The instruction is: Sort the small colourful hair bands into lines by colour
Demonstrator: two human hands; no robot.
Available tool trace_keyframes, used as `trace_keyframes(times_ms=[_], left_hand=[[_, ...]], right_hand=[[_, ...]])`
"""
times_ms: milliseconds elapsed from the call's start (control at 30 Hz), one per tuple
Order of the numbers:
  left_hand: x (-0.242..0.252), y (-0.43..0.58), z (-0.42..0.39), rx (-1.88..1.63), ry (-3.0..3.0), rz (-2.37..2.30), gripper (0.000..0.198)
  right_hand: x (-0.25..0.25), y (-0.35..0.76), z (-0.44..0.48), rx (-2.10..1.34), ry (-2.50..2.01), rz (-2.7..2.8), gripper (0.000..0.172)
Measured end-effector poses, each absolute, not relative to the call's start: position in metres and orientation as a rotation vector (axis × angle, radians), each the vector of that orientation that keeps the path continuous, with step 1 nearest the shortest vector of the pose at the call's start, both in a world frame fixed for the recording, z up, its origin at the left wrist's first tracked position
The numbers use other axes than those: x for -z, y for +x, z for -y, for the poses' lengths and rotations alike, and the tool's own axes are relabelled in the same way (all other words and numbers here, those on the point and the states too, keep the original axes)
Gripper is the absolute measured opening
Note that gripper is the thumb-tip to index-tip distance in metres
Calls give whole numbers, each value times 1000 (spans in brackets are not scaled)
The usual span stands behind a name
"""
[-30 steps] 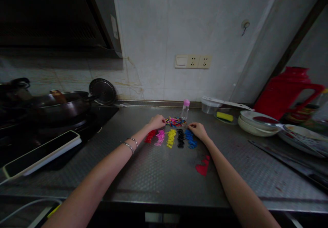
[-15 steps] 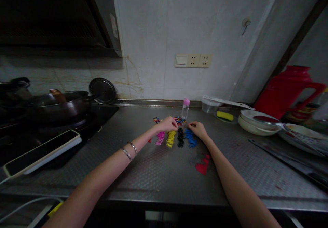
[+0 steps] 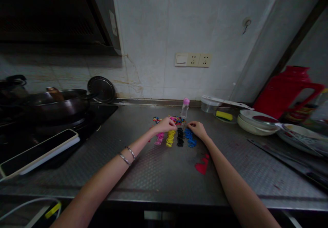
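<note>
My left hand [image 3: 167, 124] is closed in a pinch above the top of a row of small yellow bands [image 3: 170, 139], its fingertips pointing right. Anything between those fingertips is too small to make out. By the top of the blue bands [image 3: 190, 139], my right hand [image 3: 197, 129] rests low with its fingers pressed together; whatever they hold is hidden. Black bands [image 3: 180, 138] lie between the two hands, and pink bands [image 3: 159, 138] are left of the yellow. Behind the hands spreads a mixed-colour pile [image 3: 178, 120] of bands, partly covered by my left hand.
A clear bottle with a pink cap [image 3: 185, 107] stands behind the pile. A red piece [image 3: 202, 164] lies near my right forearm. Rightward are a yellow sponge [image 3: 224, 115], stacked bowls [image 3: 257, 125] and a red thermos [image 3: 284, 93]. A pan [image 3: 56, 106] and a phone [image 3: 38, 152] are left.
My left hand has shifted very slightly left, staying pinched near the yellow and black rows. The right hand keeps its place by the blue bands. The view has moved a little.
</note>
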State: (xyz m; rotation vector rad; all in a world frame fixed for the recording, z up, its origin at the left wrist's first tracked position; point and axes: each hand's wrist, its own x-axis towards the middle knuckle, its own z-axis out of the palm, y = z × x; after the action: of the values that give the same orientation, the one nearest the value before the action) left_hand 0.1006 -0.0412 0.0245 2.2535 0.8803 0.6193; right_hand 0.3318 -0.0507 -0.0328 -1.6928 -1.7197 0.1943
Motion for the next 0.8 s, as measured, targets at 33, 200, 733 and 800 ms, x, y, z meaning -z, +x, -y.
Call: trace_keyframes(times_ms=[33,200,733,800], left_hand=[[-25,93,34,-694,2208,-925,27],[-18,41,-2,-982,1826,-1239,26],[11,-4,-17,-1191,1478,-1374,30],[11,-4,-18,-1197,1507,-1405,29]], right_hand=[[33,332,51,-193,-1698,1717,26],[33,332,51,-178,-1716,1724,26],[25,332,43,-42,-1771,1742,28],[22,330,40,-58,-1843,1744,28]])
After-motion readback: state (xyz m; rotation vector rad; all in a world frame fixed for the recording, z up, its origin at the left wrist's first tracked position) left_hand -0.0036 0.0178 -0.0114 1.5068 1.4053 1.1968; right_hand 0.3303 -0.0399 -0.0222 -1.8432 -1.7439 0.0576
